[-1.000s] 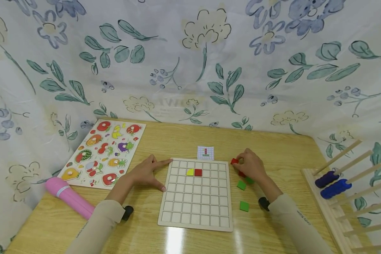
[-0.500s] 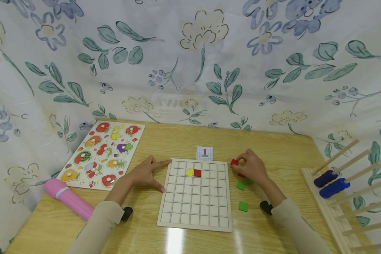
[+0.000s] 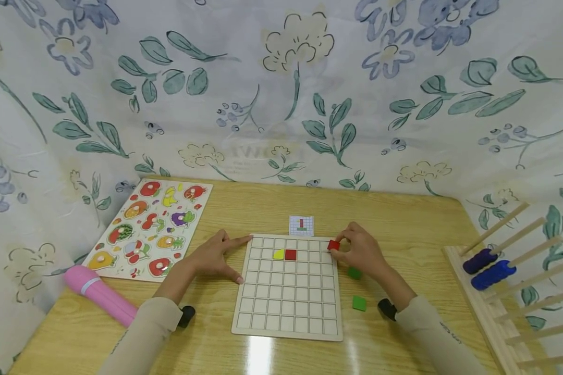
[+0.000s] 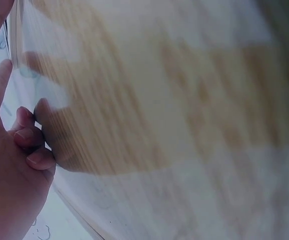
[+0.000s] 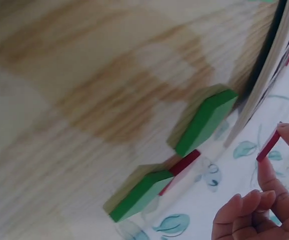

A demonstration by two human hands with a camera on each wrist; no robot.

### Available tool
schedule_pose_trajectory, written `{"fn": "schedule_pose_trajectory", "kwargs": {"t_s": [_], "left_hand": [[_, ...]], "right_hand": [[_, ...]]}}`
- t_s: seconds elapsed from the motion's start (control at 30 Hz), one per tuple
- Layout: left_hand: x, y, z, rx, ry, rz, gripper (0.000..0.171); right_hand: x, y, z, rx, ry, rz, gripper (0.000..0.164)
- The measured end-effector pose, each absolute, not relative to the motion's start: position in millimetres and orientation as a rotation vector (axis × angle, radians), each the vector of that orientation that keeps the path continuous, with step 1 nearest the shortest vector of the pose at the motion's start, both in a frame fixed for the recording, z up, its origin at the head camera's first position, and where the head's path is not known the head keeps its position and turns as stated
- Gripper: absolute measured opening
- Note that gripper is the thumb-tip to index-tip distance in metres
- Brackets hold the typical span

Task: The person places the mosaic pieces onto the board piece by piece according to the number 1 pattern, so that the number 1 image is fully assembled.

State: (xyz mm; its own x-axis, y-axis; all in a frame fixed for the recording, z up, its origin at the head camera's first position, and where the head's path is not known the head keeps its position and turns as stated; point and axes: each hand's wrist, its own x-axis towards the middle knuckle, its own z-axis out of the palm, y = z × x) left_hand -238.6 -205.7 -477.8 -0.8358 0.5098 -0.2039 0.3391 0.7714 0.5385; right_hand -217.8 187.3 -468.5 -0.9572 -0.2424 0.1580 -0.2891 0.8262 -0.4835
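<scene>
My right hand (image 3: 363,254) pinches a red square tile (image 3: 333,245) between thumb and index finger, over the top right corner of a wooden grid board (image 3: 286,308). The right wrist view shows this tile (image 5: 269,145) edge-on, with the other fingers curled. On the board, a yellow piece with one rounded corner (image 3: 279,254) lies beside a red square tile (image 3: 291,254) in the second row. My left hand (image 3: 214,259) rests at the board's left edge, index finger and thumb stretched apart and touching it; its other fingers are curled in the left wrist view.
A small pattern card (image 3: 301,225) lies behind the board. Green tiles (image 3: 358,303) lie to its right, with another red tile (image 5: 182,171) between two in the right wrist view. A fruit puzzle (image 3: 152,229) and pink cylinder (image 3: 100,295) lie left; a wooden bead rack (image 3: 480,307) stands right.
My right hand has lifted the red tile and moved left with it, from beside the board to over its top right corner. The left hand stays at the board's left edge.
</scene>
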Motion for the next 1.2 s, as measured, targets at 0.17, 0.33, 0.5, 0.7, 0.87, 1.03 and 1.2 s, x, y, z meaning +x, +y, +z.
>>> {"fn": "schedule_pose_trajectory", "kwargs": {"t_s": [0.17,0.33,0.5,0.7,0.87,1.03,1.2], "left_hand": [[-237.3,-206.0,-475.0,0.656,2.633,0.707,0.11],[-236.9,-205.7,-474.2,0.657,2.624,0.721,0.11],[-237.7,-205.4,-475.5,0.662,2.613,0.738,0.109],[-238.8,-205.7,-477.5,0.655,2.615,0.733,0.11],[-239.2,-205.8,-477.7,0.655,2.619,0.718,0.11],[-240.1,-205.9,-478.8,0.656,2.619,0.711,0.11],[-240.1,-205.7,-478.3,0.661,2.618,0.709,0.109]], "right_hand": [[-214.9,177.9,-464.5,0.466,-2.938,0.844,0.027],[-211.6,171.3,-463.0,0.532,-2.926,0.83,0.027],[-211.2,167.0,-463.8,0.574,-2.896,0.802,0.024],[-212.9,157.8,-463.4,0.597,-2.933,0.781,0.024],[-211.7,149.8,-461.9,0.615,-2.955,0.797,0.025],[-210.5,144.0,-462.1,0.659,-2.933,0.777,0.023],[-210.7,136.4,-462.1,0.69,-2.929,0.753,0.022]]}}
